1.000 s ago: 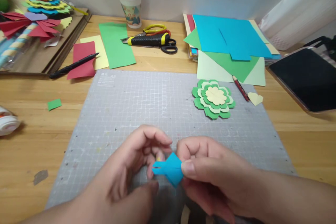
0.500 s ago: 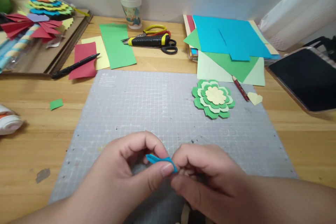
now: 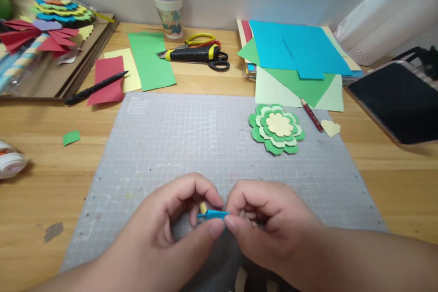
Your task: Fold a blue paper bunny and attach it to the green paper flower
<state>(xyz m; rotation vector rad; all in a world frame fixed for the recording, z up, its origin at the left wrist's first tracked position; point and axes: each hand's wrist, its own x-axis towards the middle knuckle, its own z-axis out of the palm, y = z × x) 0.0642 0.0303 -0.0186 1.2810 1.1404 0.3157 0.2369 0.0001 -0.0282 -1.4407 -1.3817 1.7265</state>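
Head view: both hands meet low over the cutting mat (image 3: 205, 137), at 6 o'clock in the picture.
Left hand (image 3: 171, 232): curled nearly closed, its thumb and bent fingers pinching the left end of the blue folded paper (image 3: 214, 214).
Right hand (image 3: 270, 228): also curled tight, with its thumb tip pressed on the right end of the same paper and the other fingers tucked under.
Blue folded paper: a thin flat strip seen edge-on between the two thumbs, just above the mat. A small yellow bit shows behind it, and what that is cannot be told.
Green paper flower (image 3: 276, 128): lies flat on the mat at 2 o'clock from the hands, well apart from them.
Pencil (image 3: 311, 115): just beside the flower at its 2 o'clock, half on the mat.
Coloured sheets (image 3: 294, 50): stacked on the surface (image 3: 41, 182) at 1 o'clock.
Scissors and knife (image 3: 195, 52): at 12 o'clock beyond the mat, with paper cups (image 3: 169, 4) behind them.
Black pen (image 3: 96, 86): at 10 o'clock, on a red sheet.
In the way: nothing lies between the hands and the flower but bare mat.
Pose: forearms enter from both bottom corners, knuckles up, thumbs toward each other.
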